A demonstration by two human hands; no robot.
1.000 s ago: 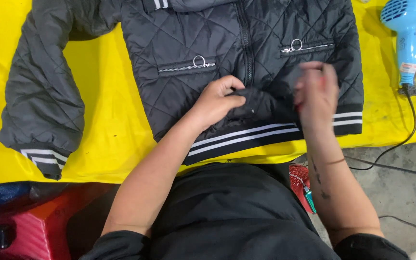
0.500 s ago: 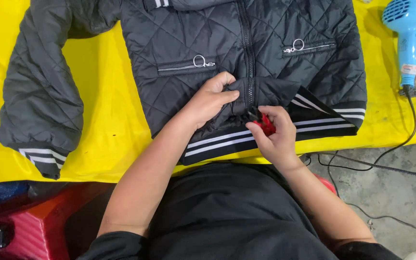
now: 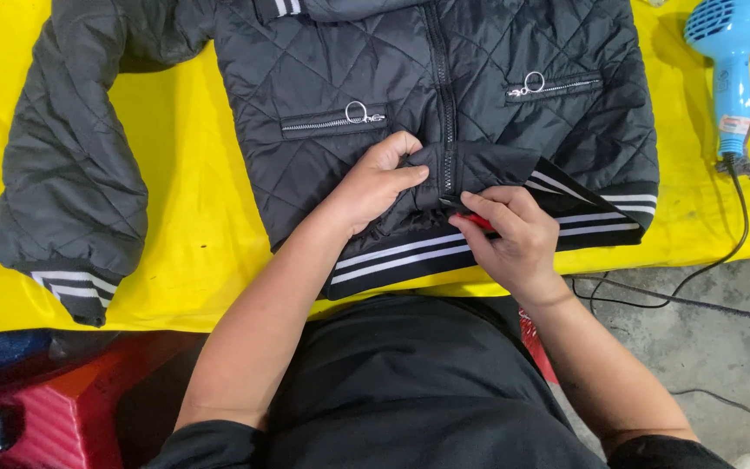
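Observation:
A black quilted jacket (image 3: 349, 78) with white-striped hem and cuffs lies flat on a yellow table (image 3: 201, 234). My left hand (image 3: 375, 182) pinches a fold of the jacket's fabric just left of the front zipper, near the hem. My right hand (image 3: 509, 234) grips a small red-handled tool (image 3: 477, 221), its tip hidden against the fabric beside the zipper. Both hands nearly touch at the fold. Two chest pockets with ring zipper pulls (image 3: 356, 111) sit above the hands.
A blue hair dryer (image 3: 731, 52) lies at the table's right, its black cord (image 3: 722, 260) dropping over the edge to the grey floor. A red stool (image 3: 36, 408) stands at lower left. The jacket's left sleeve (image 3: 71, 174) stretches toward the table's front edge.
My right hand came down from a raised, blurred position onto the hem with the red tool, then moved up toward the zipper fold. My left hand kept pinching the fabric.

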